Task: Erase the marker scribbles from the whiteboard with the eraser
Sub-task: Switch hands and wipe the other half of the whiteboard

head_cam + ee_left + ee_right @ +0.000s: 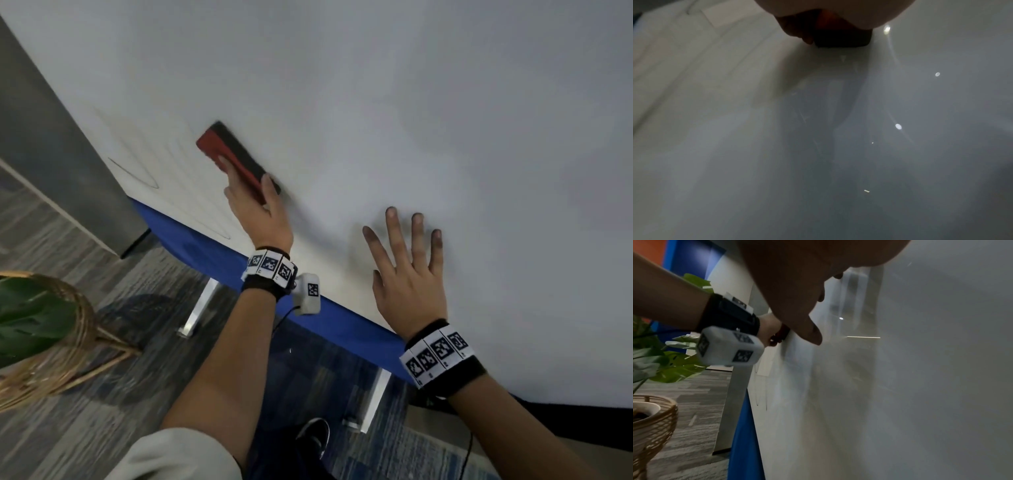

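My left hand (pixel 255 209) grips a red eraser (pixel 226 150) with a dark felt pad and holds it flat against the whiteboard (pixel 411 102). The left wrist view catches the eraser's dark end (pixel 840 38) on the board under my palm. Faint thin marker lines (pixel 133 173) curve across the board's lower left part, left of the eraser. My right hand (pixel 407 260) lies flat on the board with its fingers spread, to the right of the left hand. In the right wrist view my right thumb (pixel 809 331) lies against the board surface (pixel 920 369).
A blue strip (pixel 342 325) runs along the board's lower edge, with metal legs (pixel 200 306) under it. A potted plant in a woven basket (pixel 51 342) stands on the carpet at the left. A grey panel (pixel 61 154) borders the board's left side. My shoe (pixel 313 437) shows below.
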Motion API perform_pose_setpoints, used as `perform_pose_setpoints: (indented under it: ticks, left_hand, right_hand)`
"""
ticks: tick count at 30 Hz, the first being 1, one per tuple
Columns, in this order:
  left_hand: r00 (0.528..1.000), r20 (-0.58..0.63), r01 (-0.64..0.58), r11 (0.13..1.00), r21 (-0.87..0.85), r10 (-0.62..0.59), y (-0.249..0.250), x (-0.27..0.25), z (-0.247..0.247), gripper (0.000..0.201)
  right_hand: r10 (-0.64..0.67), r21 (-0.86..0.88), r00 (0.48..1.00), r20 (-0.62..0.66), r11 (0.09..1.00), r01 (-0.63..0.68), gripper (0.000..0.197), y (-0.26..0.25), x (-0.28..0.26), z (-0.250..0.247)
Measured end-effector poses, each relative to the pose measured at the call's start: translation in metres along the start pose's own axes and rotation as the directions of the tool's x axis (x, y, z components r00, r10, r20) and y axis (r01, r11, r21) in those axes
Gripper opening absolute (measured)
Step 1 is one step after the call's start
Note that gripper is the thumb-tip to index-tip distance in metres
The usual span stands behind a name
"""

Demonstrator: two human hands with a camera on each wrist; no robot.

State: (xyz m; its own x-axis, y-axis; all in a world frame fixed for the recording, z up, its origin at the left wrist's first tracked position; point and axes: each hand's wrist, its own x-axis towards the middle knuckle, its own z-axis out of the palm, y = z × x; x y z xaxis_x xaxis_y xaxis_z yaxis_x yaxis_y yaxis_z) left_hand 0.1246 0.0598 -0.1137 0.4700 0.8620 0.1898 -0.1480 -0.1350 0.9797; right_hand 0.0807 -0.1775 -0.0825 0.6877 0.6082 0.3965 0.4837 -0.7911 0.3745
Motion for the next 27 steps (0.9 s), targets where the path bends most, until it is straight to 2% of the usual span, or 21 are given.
perform_pose_setpoints:
  ticks: [2, 4, 5, 7, 8, 9, 11, 12, 13, 14, 16, 17, 19, 20, 21, 22, 23, 24, 25, 26, 27]
  left_hand:
    - [0.995, -0.009, 0.099, 0.995, -0.017, -0.099, -0.028, -0.011, 0.002, 0.063]
    - [0.957, -0.020, 0.291, 0.957, -0.009, -0.291, -0.072, -0.032, -0.002, 0.064]
    - [0.914, -0.005, 0.406, 0.914, -0.008, -0.406, -0.092, -0.045, -0.004, 0.065]
    - [0.774, 0.036, 0.633, 0.774, 0.008, -0.633, -0.115, -0.062, -0.009, 0.066]
    - [0.719, 0.034, 0.694, 0.720, 0.023, -0.694, -0.122, -0.064, -0.008, 0.067]
    - [0.690, 0.014, 0.723, 0.690, 0.036, -0.724, -0.123, -0.061, -0.007, 0.067]
    - [0.678, -0.053, 0.735, 0.675, 0.063, -0.733, -0.110, -0.046, -0.003, 0.067]
    - [0.680, -0.070, 0.734, 0.675, 0.076, -0.730, -0.098, -0.037, -0.003, 0.066]
    - [0.709, -0.082, 0.705, 0.701, 0.107, -0.700, -0.086, -0.029, -0.002, 0.065]
    - [0.773, -0.093, 0.634, 0.761, 0.138, -0.627, -0.071, -0.020, -0.003, 0.065]
    - [0.917, -0.107, 0.396, 0.905, 0.154, -0.384, -0.037, -0.003, -0.010, 0.064]
    - [0.962, -0.106, 0.266, 0.953, 0.141, -0.253, -0.022, 0.006, -0.013, 0.064]
    - [0.995, -0.081, 0.066, 0.983, 0.172, -0.053, -0.008, 0.023, -0.017, 0.064]
    - [0.998, -0.060, 0.019, 0.979, 0.201, -0.007, -0.009, 0.029, -0.018, 0.065]
    - [0.999, -0.053, 0.023, 0.974, 0.226, -0.012, -0.015, 0.032, -0.019, 0.065]
    - [0.996, -0.055, 0.086, 0.964, 0.252, -0.074, -0.031, 0.032, -0.020, 0.066]
    - [0.982, -0.070, 0.190, 0.947, 0.260, -0.178, -0.045, 0.027, -0.022, 0.066]
    - [0.936, -0.086, 0.352, 0.905, 0.241, -0.341, -0.058, 0.019, -0.026, 0.067]
    - [0.862, -0.077, 0.504, 0.829, 0.242, -0.502, -0.072, 0.010, -0.028, 0.068]
    - [0.768, -0.063, 0.630, 0.736, 0.248, -0.637, -0.086, 0.004, -0.032, 0.069]
    - [0.700, -0.053, 0.701, 0.672, 0.238, -0.712, -0.098, 0.001, -0.033, 0.068]
  right_hand:
    - [0.002, -0.008, 1.000, -0.006, 1.000, -0.002, 0.089, -0.001, 0.001, 0.002]
    - [-0.005, -0.027, 1.000, -0.010, 1.000, 0.005, 0.090, -0.001, 0.001, 0.003]
    - [-0.012, -0.033, 1.000, -0.014, 0.999, 0.011, 0.090, 0.000, 0.001, 0.004]
    - [-0.019, -0.041, 1.000, -0.010, 0.999, 0.019, 0.088, 0.001, 0.000, 0.004]
    - [-0.016, -0.044, 1.000, -0.006, 0.999, 0.016, 0.086, 0.001, -0.001, 0.002]
    - [-0.008, -0.040, 1.000, -0.006, 0.999, 0.008, 0.083, 0.000, -0.001, -0.001]
    - [0.002, -0.003, 0.999, -0.043, 1.000, -0.002, 0.073, -0.003, 0.006, -0.012]
    - [-0.008, 0.023, 0.997, -0.077, 1.000, 0.009, 0.068, -0.004, 0.016, -0.021]
    - [-0.027, 0.050, 0.993, -0.115, 0.998, 0.033, 0.064, -0.006, 0.030, -0.031]
    - [-0.047, 0.073, 0.987, -0.156, 0.996, 0.059, 0.062, -0.006, 0.049, -0.042]
    - [-0.063, 0.096, 0.969, -0.237, 0.992, 0.088, 0.062, -0.007, 0.093, -0.066]
    - [-0.060, 0.091, 0.963, -0.264, 0.992, 0.087, 0.065, -0.009, 0.115, -0.077]
    - [-0.061, 0.048, 0.960, -0.274, 0.996, 0.076, 0.072, -0.019, 0.150, -0.094]
    - [-0.064, 0.025, 0.962, -0.264, 0.997, 0.073, 0.074, -0.027, 0.160, -0.098]
    - [-0.070, 0.007, 0.966, -0.249, 0.997, 0.074, 0.075, -0.035, 0.168, -0.099]
    - [-0.081, -0.005, 0.970, -0.230, 0.997, 0.082, 0.077, -0.044, 0.171, -0.096]
    - [-0.093, -0.012, 0.974, -0.205, 0.996, 0.092, 0.079, -0.051, 0.171, -0.090]
    - [-0.106, -0.021, 0.978, -0.180, 0.994, 0.104, 0.080, -0.057, 0.169, -0.082]
    - [-0.118, -0.033, 0.981, -0.157, 0.993, 0.114, 0.081, -0.062, 0.165, -0.073]
    - [-0.127, -0.046, 0.982, -0.141, 0.992, 0.122, 0.081, -0.064, 0.161, -0.064]
    - [-0.133, -0.059, 0.983, -0.130, 0.990, 0.127, 0.081, -0.065, 0.156, -0.056]
